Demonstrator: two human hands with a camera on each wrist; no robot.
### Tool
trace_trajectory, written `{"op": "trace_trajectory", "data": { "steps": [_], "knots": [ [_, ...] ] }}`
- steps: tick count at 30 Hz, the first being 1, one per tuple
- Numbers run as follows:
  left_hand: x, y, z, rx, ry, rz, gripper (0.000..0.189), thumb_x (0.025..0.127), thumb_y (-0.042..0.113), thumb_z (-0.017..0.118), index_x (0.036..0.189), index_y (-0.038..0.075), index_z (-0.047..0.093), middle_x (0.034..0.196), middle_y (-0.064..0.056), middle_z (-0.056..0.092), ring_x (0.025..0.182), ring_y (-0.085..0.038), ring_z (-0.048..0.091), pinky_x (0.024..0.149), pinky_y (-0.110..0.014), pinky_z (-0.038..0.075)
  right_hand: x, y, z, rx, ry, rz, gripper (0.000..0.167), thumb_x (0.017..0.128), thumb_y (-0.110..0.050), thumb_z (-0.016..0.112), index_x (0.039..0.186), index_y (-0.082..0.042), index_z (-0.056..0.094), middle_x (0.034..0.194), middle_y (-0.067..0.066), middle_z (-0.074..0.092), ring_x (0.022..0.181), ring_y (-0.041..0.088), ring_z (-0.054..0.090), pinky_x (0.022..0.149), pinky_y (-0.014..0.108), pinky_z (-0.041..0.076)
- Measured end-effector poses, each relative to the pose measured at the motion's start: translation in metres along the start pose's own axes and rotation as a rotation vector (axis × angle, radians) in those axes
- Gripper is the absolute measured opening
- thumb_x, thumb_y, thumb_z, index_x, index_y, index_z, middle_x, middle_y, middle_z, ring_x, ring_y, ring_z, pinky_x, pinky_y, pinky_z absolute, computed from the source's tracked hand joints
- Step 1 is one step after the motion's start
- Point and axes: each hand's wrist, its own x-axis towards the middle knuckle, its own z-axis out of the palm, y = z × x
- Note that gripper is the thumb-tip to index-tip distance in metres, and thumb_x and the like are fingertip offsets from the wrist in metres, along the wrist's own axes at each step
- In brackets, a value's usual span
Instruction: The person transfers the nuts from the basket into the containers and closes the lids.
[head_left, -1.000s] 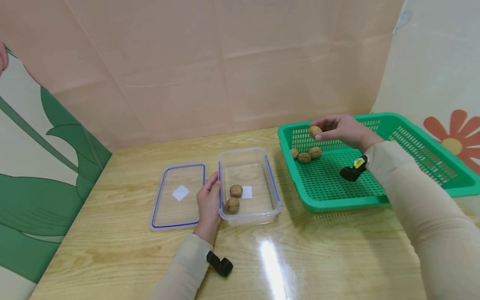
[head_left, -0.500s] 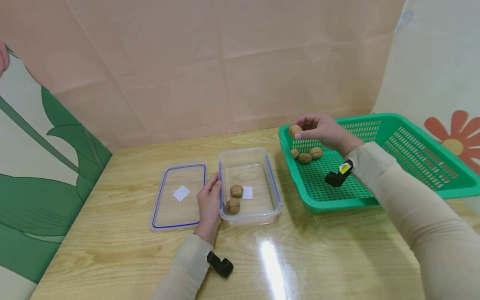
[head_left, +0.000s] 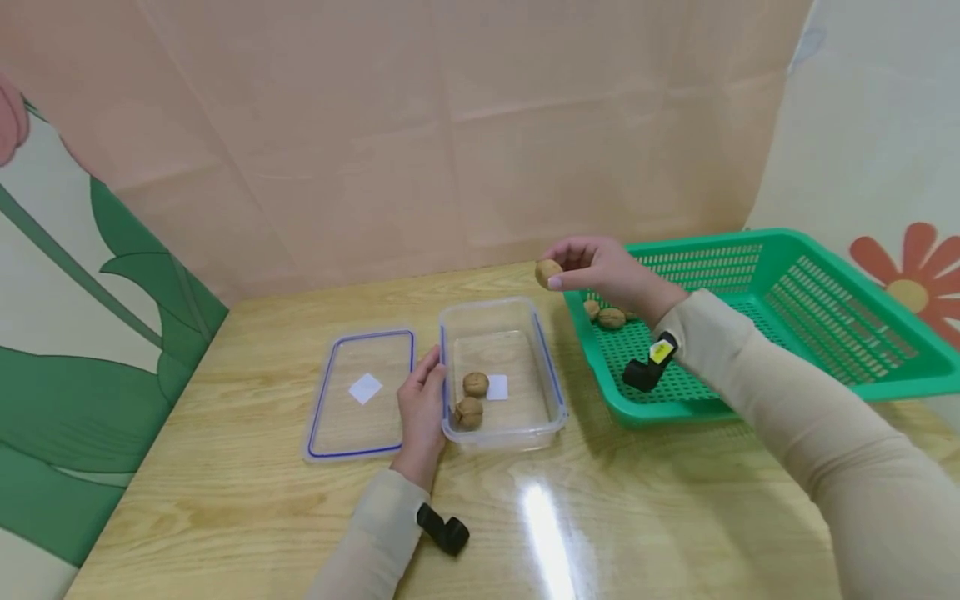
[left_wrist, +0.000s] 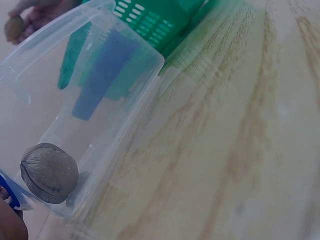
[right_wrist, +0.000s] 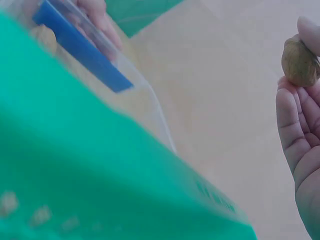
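My right hand [head_left: 603,271] pinches a walnut [head_left: 548,273] between thumb and fingers, above the left rim of the green basket [head_left: 675,408]. In the right wrist view that walnut [right_wrist: 299,62] sits at the fingertips. My left hand [head_left: 422,408] rests with fairly straight fingers against the left wall of a clear plastic container [head_left: 525,433]. Inside it, two walnuts [head_left: 476,384] lie near the left wall, one in front of the other. The left wrist view shows one walnut [left_wrist: 49,173] through the clear plastic. More walnuts [head_left: 611,318] lie in the basket's left corner, partly hidden by the right arm.
A clear lid [head_left: 360,429] with a blue seal lies flat left of the container. White square labels [head_left: 365,388] show on the lid and at the container. The wooden table [head_left: 225,500] meets a pink sheet [head_left: 337,167] at the back.
My right hand has moved left with the walnut, from over the basket to beyond its left rim. The left hand and container have stayed in place.
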Motion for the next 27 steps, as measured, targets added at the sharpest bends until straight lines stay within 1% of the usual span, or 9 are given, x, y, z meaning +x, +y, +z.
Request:
{"op": "trace_trajectory", "data": {
  "steps": [4, 8, 12, 16, 22, 27],
  "knots": [
    [0.002, 0.0, 0.001, -0.008, 0.002, 0.004, 0.035, 0.088, 0.005, 0.054, 0.122, 0.004, 0.059, 0.131, -0.011, 0.054, 0.124, -0.023, 0.047, 0.103, -0.033, 0.042, 0.004, -0.006, 0.012, -0.005, -0.03, 0.004, 0.021, 0.081, -0.006, 0.067, 0.101, -0.01, 0.064, 0.09, 0.0, 0.064, 0.083, 0.012, 0.058, 0.076, 0.026, 0.052],
    [0.004, 0.0, 0.001, -0.028, -0.003, 0.003, 0.034, 0.089, 0.004, 0.053, 0.123, 0.003, 0.058, 0.132, -0.012, 0.054, 0.123, -0.023, 0.048, 0.102, -0.033, 0.042, 0.009, -0.008, 0.024, 0.013, -0.056, 0.008, 0.022, 0.08, -0.005, 0.067, 0.102, -0.009, 0.063, 0.09, 0.0, 0.064, 0.084, 0.013, 0.058, 0.078, 0.026, 0.051],
    [0.004, 0.001, 0.001, -0.041, -0.006, 0.0, 0.034, 0.089, 0.004, 0.053, 0.123, 0.002, 0.058, 0.131, -0.013, 0.054, 0.122, -0.023, 0.049, 0.101, -0.033, 0.043, 0.016, -0.008, 0.036, 0.008, -0.078, 0.016, 0.022, 0.08, -0.005, 0.066, 0.102, -0.008, 0.063, 0.09, 0.0, 0.064, 0.084, 0.013, 0.058, 0.076, 0.025, 0.051],
    [0.005, 0.001, 0.001, -0.04, -0.003, -0.001, 0.035, 0.089, 0.005, 0.053, 0.123, 0.003, 0.058, 0.131, -0.013, 0.054, 0.122, -0.023, 0.048, 0.101, -0.033, 0.043, 0.021, -0.01, 0.047, -0.016, -0.095, 0.021, 0.026, 0.081, -0.007, 0.066, 0.106, -0.003, 0.061, 0.092, 0.002, 0.064, 0.085, 0.015, 0.059, 0.077, 0.026, 0.052],
    [0.005, 0.002, 0.001, -0.03, -0.001, 0.002, 0.035, 0.088, 0.005, 0.053, 0.123, 0.003, 0.058, 0.131, -0.013, 0.054, 0.125, -0.023, 0.046, 0.103, -0.033, 0.041, 0.027, -0.011, 0.061, -0.015, -0.123, 0.008, 0.031, 0.081, -0.005, 0.066, 0.11, 0.001, 0.059, 0.093, 0.001, 0.063, 0.085, 0.015, 0.058, 0.078, 0.026, 0.052],
    [0.004, 0.002, 0.002, -0.026, 0.003, 0.003, 0.035, 0.088, 0.005, 0.054, 0.122, 0.002, 0.058, 0.13, -0.013, 0.055, 0.124, -0.022, 0.046, 0.103, -0.032, 0.042, 0.03, -0.008, 0.071, -0.015, -0.162, 0.035, 0.03, 0.081, -0.005, 0.067, 0.11, -0.001, 0.06, 0.093, 0.001, 0.063, 0.086, 0.014, 0.057, 0.078, 0.026, 0.052]
  ]
}}
